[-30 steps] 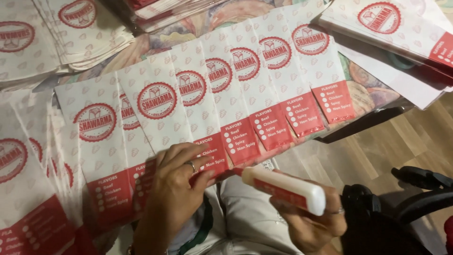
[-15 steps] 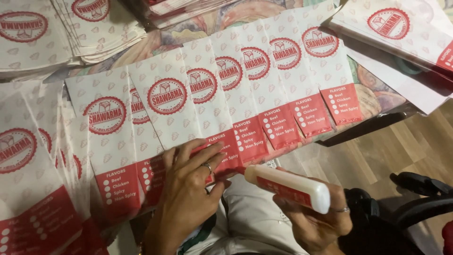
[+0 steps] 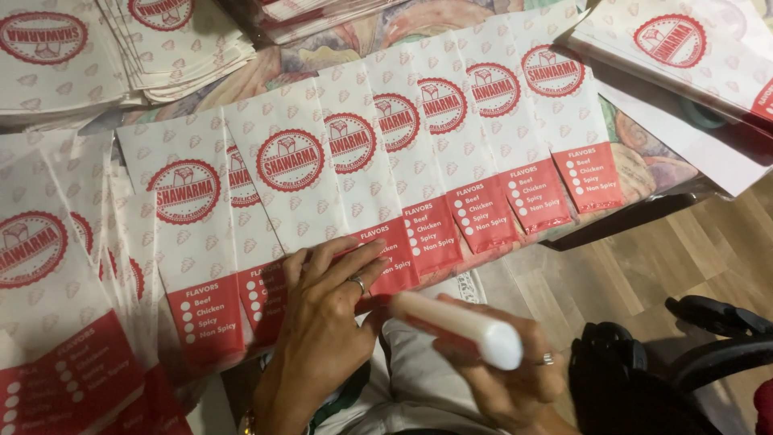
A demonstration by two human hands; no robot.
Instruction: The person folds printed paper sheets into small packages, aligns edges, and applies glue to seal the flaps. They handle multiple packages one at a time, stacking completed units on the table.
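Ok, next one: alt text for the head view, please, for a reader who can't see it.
A person's left hand presses flat on a fanned row of white-and-red printed paper bags along a table edge, while the right hand holds a white glue stick beside it. More stacks of bags lie behind.

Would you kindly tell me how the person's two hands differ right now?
The left hand lies flat, fingers spread, pressing on the fanned paper bags; the right hand is curled around a white glue stick. The left rests on the table's edge; the right is off it, nearer the lap. Both wear a ring.
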